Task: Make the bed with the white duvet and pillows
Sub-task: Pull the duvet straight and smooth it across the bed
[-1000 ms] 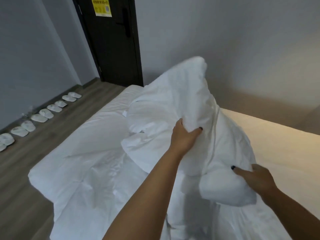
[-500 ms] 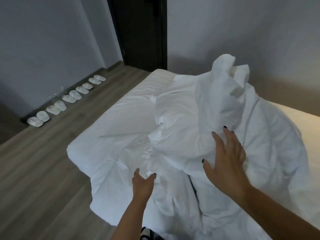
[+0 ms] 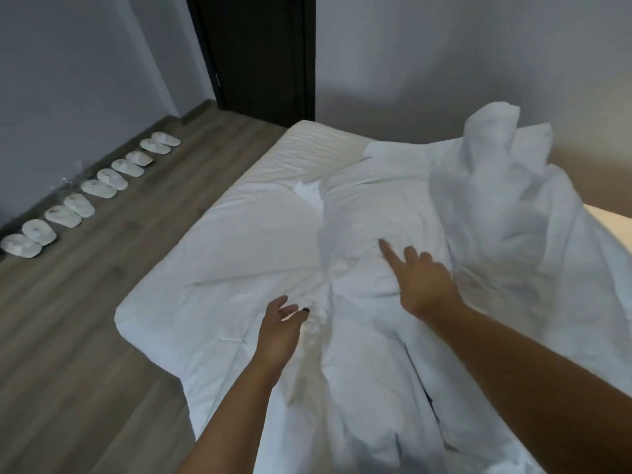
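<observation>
— Where is the duvet (image 3: 393,213) lying right now?

— It is sitting bunched across the bed (image 3: 307,138), with a tall crumpled peak standing up at about two o'clock and flatter, creased layers spreading down toward seven o'clock. One corner is hanging just over the mattress edge at nine o'clock.

— And the hands?

— The right hand (image 3: 424,285) is reaching over the middle fold, index finger extended and the other fingers loosely bent; it is gripping nothing. The left hand (image 3: 278,333) is hovering at about seven o'clock from it, fingers relaxed and slightly spread, thumb near a small pucker of cloth. I cannot tell whether it is touching the fabric.

— So what is the step calling for?

— I'd judge it is a search for an edge or corner. The heap is folded over itself, so tugging at the middle is likely only tightening the tangle. Better to be tracing a seam outward to a true corner, taking one corner in each hand, then lifting and shaking toward the twelve o'clock end.

— Any risks?

— The peak at two o'clock is looking loose and may be toppling further right if pulled sideways. Pillows are not clearly showing here.

— Anything around the bed?

— A row of white slippers (image 3: 99,188) is lining the wall at ten o'clock, well apart from the bed, and a dark door (image 3: 260,53) is standing at twelve o'clock.
</observation>
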Motion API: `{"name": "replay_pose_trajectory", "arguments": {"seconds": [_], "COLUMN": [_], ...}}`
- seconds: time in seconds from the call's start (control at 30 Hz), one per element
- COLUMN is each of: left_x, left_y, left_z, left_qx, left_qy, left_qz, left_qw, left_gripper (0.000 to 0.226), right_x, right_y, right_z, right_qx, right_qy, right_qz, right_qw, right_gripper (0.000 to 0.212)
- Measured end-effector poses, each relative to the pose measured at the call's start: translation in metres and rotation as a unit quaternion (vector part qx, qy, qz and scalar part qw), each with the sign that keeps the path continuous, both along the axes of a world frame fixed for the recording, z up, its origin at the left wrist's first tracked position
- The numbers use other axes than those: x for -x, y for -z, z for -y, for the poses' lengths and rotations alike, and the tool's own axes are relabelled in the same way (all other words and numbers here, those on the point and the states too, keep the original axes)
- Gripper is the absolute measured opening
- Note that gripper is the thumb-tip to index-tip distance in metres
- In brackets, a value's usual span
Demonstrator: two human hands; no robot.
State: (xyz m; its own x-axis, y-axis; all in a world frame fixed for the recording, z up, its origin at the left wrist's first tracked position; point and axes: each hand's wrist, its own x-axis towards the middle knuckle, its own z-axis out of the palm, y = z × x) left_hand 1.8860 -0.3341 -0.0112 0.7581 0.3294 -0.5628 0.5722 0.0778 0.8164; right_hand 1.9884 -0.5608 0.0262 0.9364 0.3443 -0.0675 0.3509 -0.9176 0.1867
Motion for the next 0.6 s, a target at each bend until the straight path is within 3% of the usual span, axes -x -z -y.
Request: {"name": "replay_pose_trajectory", "arguments": {"seconds": [0.13,0.2,0.27,0.43,0.6], "left_x": [-0.019,-0.022,-0.025,-0.022,-0.015], "left_y": [-0.015,-0.019,-0.023,-0.034,-0.042], "left_z": [0.039,0.065,0.091,0.161,0.258], "left_qx": [-0.003,-0.001,-0.002,-0.008,-0.008], "left_qy": [0.073,0.105,0.123,0.098,0.123], "left_qz": [0.015,0.009,0.007,0.025,0.037], "left_qw": [0.997,0.994,0.992,0.995,0.992], "left_gripper": [0.058,0.064,0.068,0.067,0.067], "right_x": [-0.017,-0.026,-0.032,-0.019,0.034], "right_y": [-0.045,-0.077,-0.111,-0.171,-0.150], "right_z": [0.066,0.103,0.149,0.286,0.404], "right_qx": [-0.129,-0.209,-0.225,-0.186,-0.177], "right_qy": [0.106,0.157,0.192,0.254,0.332], "right_qz": [0.013,0.065,0.110,0.161,0.122], "right_qw": [0.986,0.963,0.949,0.935,0.919], "right_gripper": [0.071,0.053,0.043,0.051,0.058]}}
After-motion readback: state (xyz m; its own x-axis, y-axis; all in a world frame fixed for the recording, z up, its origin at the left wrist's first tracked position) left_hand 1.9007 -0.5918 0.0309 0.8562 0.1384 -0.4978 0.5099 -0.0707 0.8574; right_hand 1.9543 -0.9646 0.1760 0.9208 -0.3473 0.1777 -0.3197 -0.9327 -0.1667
